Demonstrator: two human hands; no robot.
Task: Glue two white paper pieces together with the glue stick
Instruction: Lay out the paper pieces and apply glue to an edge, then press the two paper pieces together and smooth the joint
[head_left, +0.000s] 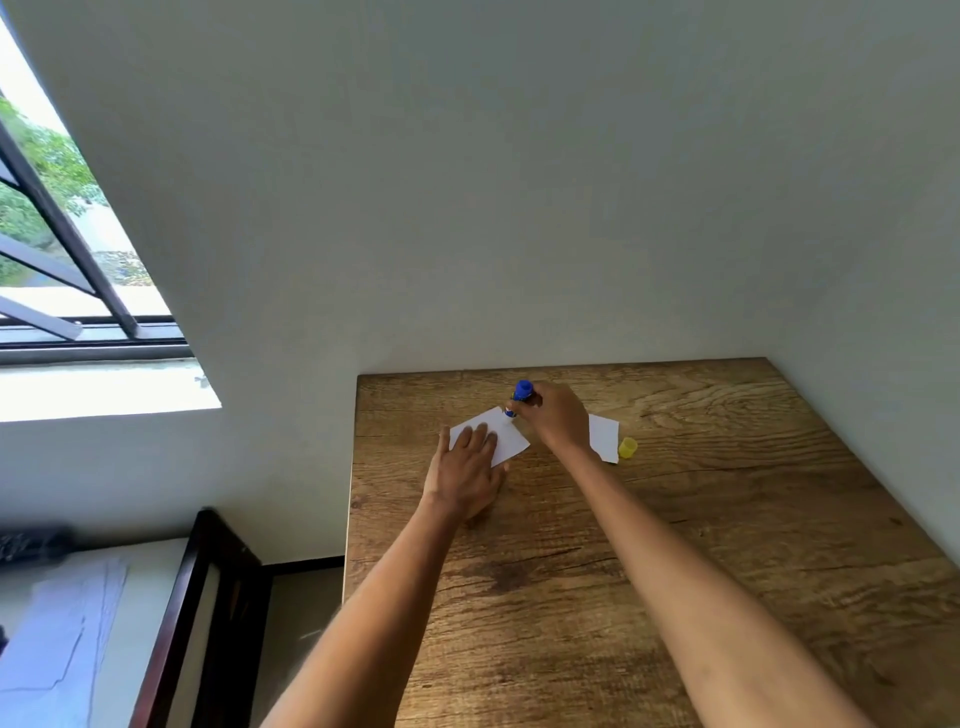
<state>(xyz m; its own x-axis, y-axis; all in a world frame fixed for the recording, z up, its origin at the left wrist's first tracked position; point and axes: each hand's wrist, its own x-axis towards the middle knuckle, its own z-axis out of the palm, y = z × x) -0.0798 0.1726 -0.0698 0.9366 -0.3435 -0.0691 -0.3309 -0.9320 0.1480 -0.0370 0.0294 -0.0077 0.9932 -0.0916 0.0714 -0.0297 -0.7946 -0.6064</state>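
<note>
Glue stick held closed in our right hand rubs one paper piece, which our flat, open left hand pins to the bench.

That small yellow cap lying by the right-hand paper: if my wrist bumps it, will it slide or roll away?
The small yellow plastic cap looks round and hollow, so it is probably very light and would move at a slight nudge. Whether it stands or lies cannot be told; on its side it could roll. The wooden table looks smooth and flat, so little would stop it.
</note>
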